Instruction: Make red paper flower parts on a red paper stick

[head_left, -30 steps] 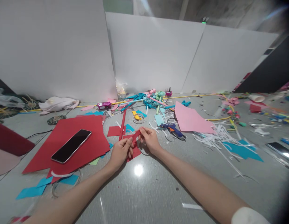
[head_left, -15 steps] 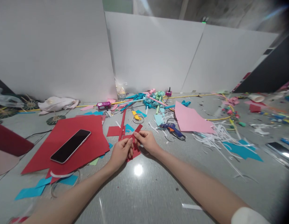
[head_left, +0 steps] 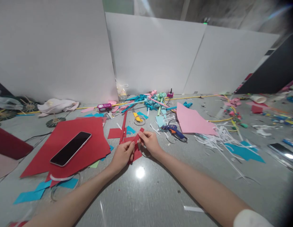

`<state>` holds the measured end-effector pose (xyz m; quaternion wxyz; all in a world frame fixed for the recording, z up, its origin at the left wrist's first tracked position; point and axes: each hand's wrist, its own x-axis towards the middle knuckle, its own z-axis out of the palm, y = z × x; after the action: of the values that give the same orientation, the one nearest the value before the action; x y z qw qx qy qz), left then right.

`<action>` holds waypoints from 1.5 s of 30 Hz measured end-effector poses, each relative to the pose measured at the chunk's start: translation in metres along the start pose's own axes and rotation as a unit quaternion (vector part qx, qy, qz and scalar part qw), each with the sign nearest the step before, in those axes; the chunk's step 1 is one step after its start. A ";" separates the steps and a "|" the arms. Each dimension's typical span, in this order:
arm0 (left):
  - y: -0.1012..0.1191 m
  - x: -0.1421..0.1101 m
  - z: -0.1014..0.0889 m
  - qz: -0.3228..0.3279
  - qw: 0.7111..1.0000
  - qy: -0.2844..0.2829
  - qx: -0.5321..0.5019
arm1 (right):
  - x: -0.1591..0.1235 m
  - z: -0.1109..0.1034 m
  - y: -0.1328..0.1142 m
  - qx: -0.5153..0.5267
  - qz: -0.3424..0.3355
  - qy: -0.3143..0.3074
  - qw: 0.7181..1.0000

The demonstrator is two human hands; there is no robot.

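Between my two hands is a narrow red paper strip (head_left: 136,137), slanting up to the right. My left hand (head_left: 122,154) is closed on its lower end, thumb on top. Near the upper end, my right hand (head_left: 150,142) pinches the same strip between thumb and fingers. Under and behind my hands lie red paper pieces (head_left: 137,154), partly hidden by the fingers. A red paper tube (head_left: 124,123) lies just beyond my left hand, pointing away from me. A roll of clear tape (head_left: 140,119) rests past the strip.
A phone (head_left: 71,148) lies on a large red sheet (head_left: 96,132) at left. Right of my hands are a blue glue gun (head_left: 175,131), a pink sheet (head_left: 194,119) and white paper shreds (head_left: 215,135). Coloured paper flowers (head_left: 154,99) are heaped by the white panels (head_left: 156,53).
My right-hand fingers have shifted slightly up along the red strip, so less of its upper end sticks out. My left hand stays nearly in place.
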<state>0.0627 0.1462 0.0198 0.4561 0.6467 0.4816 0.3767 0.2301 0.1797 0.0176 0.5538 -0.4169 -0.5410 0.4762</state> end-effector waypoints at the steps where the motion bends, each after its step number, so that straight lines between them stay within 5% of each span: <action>1: -0.001 0.001 0.000 0.004 1.000 0.001 0.004 | 0.000 0.000 0.000 0.000 0.000 0.004 1.000; 12: -0.002 0.000 0.001 0.007 1.000 0.011 0.001 | 0.005 0.000 0.001 0.047 -0.004 0.023 0.999; 22: 0.008 -0.002 0.001 -0.008 1.000 0.005 -0.019 | -0.002 -0.001 -0.003 -0.023 0.000 -0.105 0.994; 45: -0.003 0.001 0.002 0.012 1.000 0.015 -0.018 | 0.005 -0.002 0.002 -0.003 -0.015 0.047 0.999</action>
<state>0.0637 0.1475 0.0160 0.4561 0.6384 0.4733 0.4005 0.2321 0.1851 0.0165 0.5846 -0.4325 -0.5220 0.4457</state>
